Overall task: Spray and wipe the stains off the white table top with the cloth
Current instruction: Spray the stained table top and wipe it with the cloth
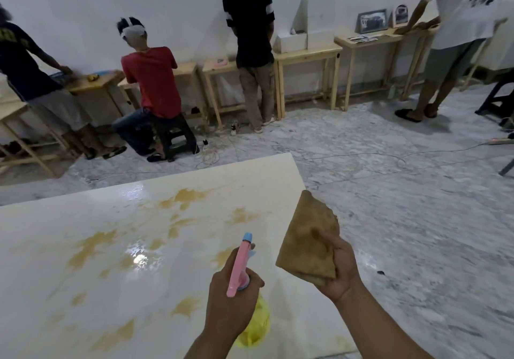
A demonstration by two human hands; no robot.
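Stains (94, 243), brownish yellow, spread over my white table top (55, 247), which fills the lower left of the frame; a wet sheen glints near its middle. The top's far edge runs from the left side up to a corner at upper centre, and its right edge slants down to the bottom of the frame.

Low in the centre, my left hand (232, 300) is curled round the neck of the bottle (254, 324), held above the table top near its right edge. The bottle has a yellow body, mostly hidden under my hand, so I cannot tell how much is in it. Its pink head with a blue tip points up the frame toward the stains.

Just right of it, my right hand (338, 267) pinches the folded brown cloth (308, 243), thumb on top and fingers under it. The cloth is off the table, held over its right edge, close to the bottle's head but apart from it.

Right of the table lies open marble floor (417, 219), with a cable across it further up. Along the wall at the top stand wooden benches (306, 55) with people at them; white boxes (314, 22) sit on one, their contents not visible.
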